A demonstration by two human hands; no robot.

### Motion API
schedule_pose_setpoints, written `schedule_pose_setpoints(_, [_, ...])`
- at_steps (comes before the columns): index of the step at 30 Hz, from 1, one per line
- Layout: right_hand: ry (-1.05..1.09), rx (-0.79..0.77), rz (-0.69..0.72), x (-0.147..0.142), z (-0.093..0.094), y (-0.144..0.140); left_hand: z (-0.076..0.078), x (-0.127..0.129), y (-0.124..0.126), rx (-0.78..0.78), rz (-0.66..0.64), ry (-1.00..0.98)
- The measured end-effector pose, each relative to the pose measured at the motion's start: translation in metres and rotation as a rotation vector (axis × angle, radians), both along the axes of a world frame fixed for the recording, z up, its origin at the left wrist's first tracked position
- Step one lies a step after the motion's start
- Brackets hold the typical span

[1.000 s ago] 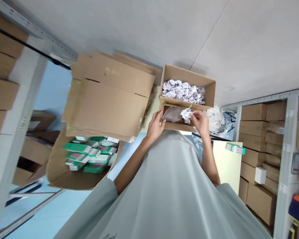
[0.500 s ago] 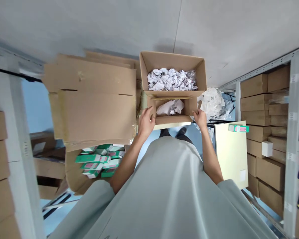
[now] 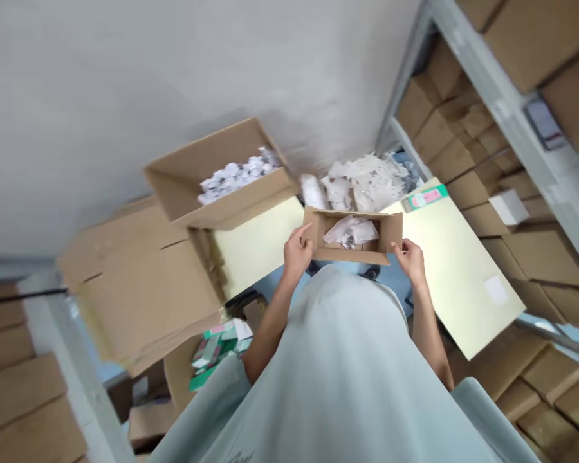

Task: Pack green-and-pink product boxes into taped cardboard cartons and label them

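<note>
Both hands grasp a small open cardboard box (image 3: 352, 241) from opposite ends. The left hand (image 3: 296, 252) is closed on the box's left end wall, thumb up along the corner; the right hand (image 3: 409, 258) is closed on the right end wall, fingers curled at its lower corner. The box is held level in front of the person's grey-shirted torso, off the pale yellow table (image 3: 456, 270), over the gap at the table's near edge. Inside the box lies crumpled white paper (image 3: 350, 230) with a small dark item in it, too blurred to identify.

On the table's far left part stands a larger open carton (image 3: 212, 186), tilted in the view, holding a layer of crumpled white paper wads (image 3: 236, 173). Between this carton and the table's far right corner sits a loose heap of white wrappings (image 3: 361, 183), just beyond the held box. A green-and-pink packet (image 3: 424, 196) lies at the table's far right edge, near the heap. A small white label (image 3: 496, 290) is stuck on the table towards its near right corner.

To the left of the table, flattened cardboard sheets (image 3: 145, 283) lean against it; below them an open carton contains green-and-pink packets (image 3: 217, 350). Metal shelving (image 3: 502, 109) stocked with brown cartons rises at right.
</note>
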State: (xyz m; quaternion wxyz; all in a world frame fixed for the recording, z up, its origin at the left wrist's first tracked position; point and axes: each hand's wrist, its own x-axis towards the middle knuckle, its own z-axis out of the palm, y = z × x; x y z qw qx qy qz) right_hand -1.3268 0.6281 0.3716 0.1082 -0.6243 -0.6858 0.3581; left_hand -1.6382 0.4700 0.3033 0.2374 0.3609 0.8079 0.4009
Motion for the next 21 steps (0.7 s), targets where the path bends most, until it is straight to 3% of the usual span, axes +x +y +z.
schedule_pose_setpoints(5, [0.027,-0.004,-0.344,0.149,0.000,0.003,-0.001,0.117,0.113,0.027,-0.322,-0.068])
schedule_pose_setpoints(10, [0.001,0.038,-0.575,0.253,-0.005,0.005,0.003,0.216,0.199,0.022,-0.591,-0.087])
schedule_pose_setpoints(14, [0.071,0.045,-0.743,0.290,-0.012,-0.001,0.002,0.261,0.248,0.013,-0.781,-0.083])
schedule_pose_setpoints(21, [0.250,-0.014,-0.988,0.300,-0.027,-0.012,-0.016,0.304,0.299,-0.048,-0.984,-0.161])
